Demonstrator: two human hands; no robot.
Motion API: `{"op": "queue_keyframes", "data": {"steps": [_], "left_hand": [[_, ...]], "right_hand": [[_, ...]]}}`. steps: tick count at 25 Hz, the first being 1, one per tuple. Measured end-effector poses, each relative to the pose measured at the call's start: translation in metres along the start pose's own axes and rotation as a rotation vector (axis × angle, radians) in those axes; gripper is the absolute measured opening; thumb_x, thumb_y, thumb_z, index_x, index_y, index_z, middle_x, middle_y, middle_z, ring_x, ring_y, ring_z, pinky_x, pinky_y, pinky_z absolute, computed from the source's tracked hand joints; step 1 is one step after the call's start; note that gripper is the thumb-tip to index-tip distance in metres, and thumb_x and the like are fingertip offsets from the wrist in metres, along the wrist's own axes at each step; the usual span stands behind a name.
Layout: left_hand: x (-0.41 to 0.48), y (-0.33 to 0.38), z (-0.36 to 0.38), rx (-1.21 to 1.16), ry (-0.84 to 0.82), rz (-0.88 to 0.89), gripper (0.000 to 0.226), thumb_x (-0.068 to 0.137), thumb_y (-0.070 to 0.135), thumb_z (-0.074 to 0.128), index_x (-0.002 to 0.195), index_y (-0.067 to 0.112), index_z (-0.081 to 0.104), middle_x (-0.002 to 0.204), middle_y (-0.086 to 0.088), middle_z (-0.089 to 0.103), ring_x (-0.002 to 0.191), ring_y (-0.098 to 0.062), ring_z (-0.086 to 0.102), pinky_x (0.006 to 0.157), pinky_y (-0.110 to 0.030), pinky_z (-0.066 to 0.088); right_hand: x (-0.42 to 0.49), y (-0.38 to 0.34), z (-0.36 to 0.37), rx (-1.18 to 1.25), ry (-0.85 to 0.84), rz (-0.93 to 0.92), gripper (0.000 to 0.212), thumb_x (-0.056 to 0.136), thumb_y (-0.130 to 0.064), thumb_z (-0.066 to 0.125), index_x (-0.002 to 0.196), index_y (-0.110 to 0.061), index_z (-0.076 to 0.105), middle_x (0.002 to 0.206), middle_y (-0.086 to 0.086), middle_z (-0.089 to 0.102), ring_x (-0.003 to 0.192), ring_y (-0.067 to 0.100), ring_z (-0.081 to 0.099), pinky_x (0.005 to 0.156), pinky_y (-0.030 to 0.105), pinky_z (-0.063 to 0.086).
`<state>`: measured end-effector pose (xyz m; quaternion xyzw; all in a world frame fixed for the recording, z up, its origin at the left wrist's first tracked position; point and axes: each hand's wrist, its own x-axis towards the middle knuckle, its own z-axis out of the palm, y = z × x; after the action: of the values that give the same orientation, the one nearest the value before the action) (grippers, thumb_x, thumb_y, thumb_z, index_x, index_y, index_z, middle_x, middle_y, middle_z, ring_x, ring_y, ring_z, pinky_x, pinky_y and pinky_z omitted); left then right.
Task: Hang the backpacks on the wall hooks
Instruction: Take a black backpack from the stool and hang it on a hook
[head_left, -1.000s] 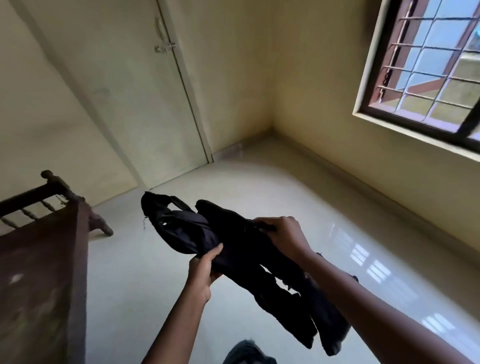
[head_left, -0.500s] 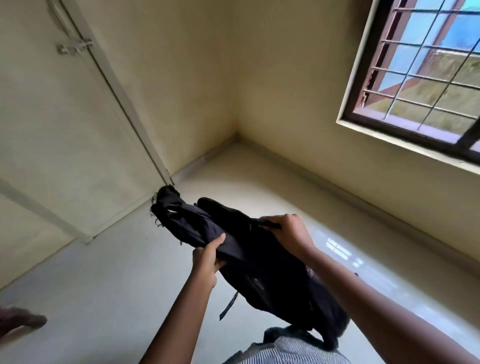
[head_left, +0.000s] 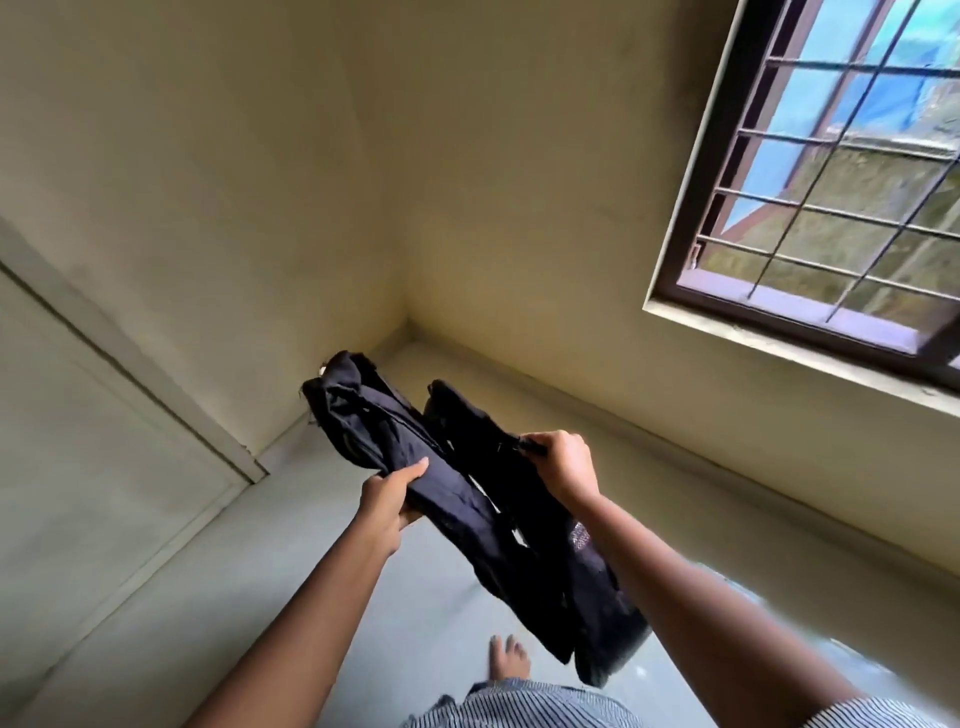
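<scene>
The backpack (head_left: 467, 499) hangs in the air in front of the person, above the floor (head_left: 218, 582). The left hand (head_left: 387, 499) holds its left side and the right hand (head_left: 563, 462) holds its right side. A door (head_left: 78, 426) is on the left wall. The room corner is behind the backpack. A window (head_left: 831, 176) is up on the right wall. A bare foot (head_left: 506, 657) stands on the floor below the backpack, maybe a little behind it.

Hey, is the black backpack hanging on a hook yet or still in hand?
In hand. The left hand and right hand grip the backpack above the floor; no hook shows.
</scene>
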<state>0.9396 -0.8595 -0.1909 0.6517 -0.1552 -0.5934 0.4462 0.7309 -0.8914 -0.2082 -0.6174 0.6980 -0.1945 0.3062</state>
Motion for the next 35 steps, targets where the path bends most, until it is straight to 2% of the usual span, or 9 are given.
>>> {"op": "queue_keyframes", "data": {"steps": [3,8,11,17,21,23,26,30,35], "left_hand": [[0.05,0.033,0.018,0.03,-0.018,-0.02,0.026,0.082,0.01,0.066,0.106,0.006,0.059,0.097,-0.014,0.067,0.081,-0.023,0.064,0.076,-0.035,0.051],[0.124,0.081,0.037,0.203,-0.049,0.002,0.04,0.081,0.02,0.069,0.113,0.0,0.058,0.103,-0.014,0.068,0.091,-0.027,0.065,0.08,-0.037,0.055],[0.167,0.122,0.036,0.448,-0.014,0.123,0.049,0.079,0.037,0.067,0.108,-0.002,0.06,0.11,-0.017,0.066,0.102,-0.034,0.063,0.094,-0.048,0.051],[0.214,0.192,0.026,0.938,-0.021,0.435,0.043,0.085,0.045,0.058,0.074,0.003,0.057,0.086,-0.023,0.068,0.084,-0.036,0.062,0.061,-0.03,0.035],[0.224,0.199,0.015,1.146,-0.212,0.627,0.045,0.09,0.046,0.049,0.079,0.004,0.062,0.077,-0.02,0.067,0.078,-0.039,0.06,0.06,-0.031,0.035],[0.227,0.2,0.01,1.254,-0.261,0.694,0.046,0.093,0.045,0.045,0.097,0.004,0.066,0.094,-0.022,0.071,0.091,-0.038,0.064,0.07,-0.036,0.043],[0.228,0.209,0.001,1.229,-0.301,0.751,0.039,0.091,0.04,0.05,0.112,0.01,0.064,0.109,-0.016,0.071,0.102,-0.032,0.066,0.076,-0.035,0.049],[0.229,0.237,-0.013,0.803,-0.494,0.204,0.03,0.089,0.043,0.052,0.107,0.02,0.058,0.111,-0.007,0.068,0.086,-0.013,0.064,0.072,-0.03,0.049],[0.243,0.259,0.015,0.47,-0.373,-0.202,0.062,0.079,0.068,0.044,0.126,0.027,0.05,0.119,-0.007,0.055,0.1,-0.029,0.055,0.076,-0.039,0.046]], "right_hand": [[0.064,-0.01,-0.002,-0.036,-0.014,0.114,0.015,0.086,-0.02,0.056,0.085,-0.019,0.071,0.069,0.015,0.055,0.068,0.033,0.051,0.067,0.03,0.046],[0.129,-0.041,0.001,0.094,-0.053,0.233,0.024,0.089,-0.025,0.055,0.107,-0.019,0.071,0.108,0.01,0.072,0.103,0.026,0.065,0.086,0.03,0.048],[0.161,-0.099,0.017,0.505,-0.112,0.232,0.032,0.088,-0.034,0.059,0.111,-0.015,0.069,0.088,0.002,0.07,0.081,0.01,0.059,0.077,0.026,0.044],[0.202,-0.2,0.041,0.635,-0.111,0.137,0.056,0.076,-0.05,0.067,0.122,-0.018,0.062,0.109,-0.004,0.069,0.099,0.004,0.063,0.091,0.022,0.046],[0.226,-0.241,0.049,0.538,0.049,0.209,0.077,0.064,-0.063,0.07,0.124,-0.017,0.059,0.123,0.0,0.066,0.115,0.013,0.06,0.1,0.03,0.048],[0.235,-0.251,0.051,0.459,0.17,0.25,0.074,0.061,-0.066,0.069,0.114,-0.014,0.065,0.115,0.003,0.07,0.109,0.017,0.062,0.093,0.032,0.051],[0.254,-0.252,0.047,0.438,0.229,0.28,0.039,0.068,-0.056,0.071,0.057,-0.021,0.057,0.069,0.007,0.061,0.077,0.021,0.06,0.069,0.034,0.047],[0.264,-0.226,0.044,0.844,0.098,0.378,0.056,0.081,-0.025,0.071,0.048,-0.018,0.025,0.053,0.003,0.026,0.045,0.01,0.039,0.051,0.029,0.052],[0.235,-0.21,0.064,0.545,-0.028,0.144,0.062,0.079,-0.029,0.072,0.046,-0.021,0.02,0.048,-0.001,0.021,0.046,0.01,0.019,0.047,0.026,0.018]]}}
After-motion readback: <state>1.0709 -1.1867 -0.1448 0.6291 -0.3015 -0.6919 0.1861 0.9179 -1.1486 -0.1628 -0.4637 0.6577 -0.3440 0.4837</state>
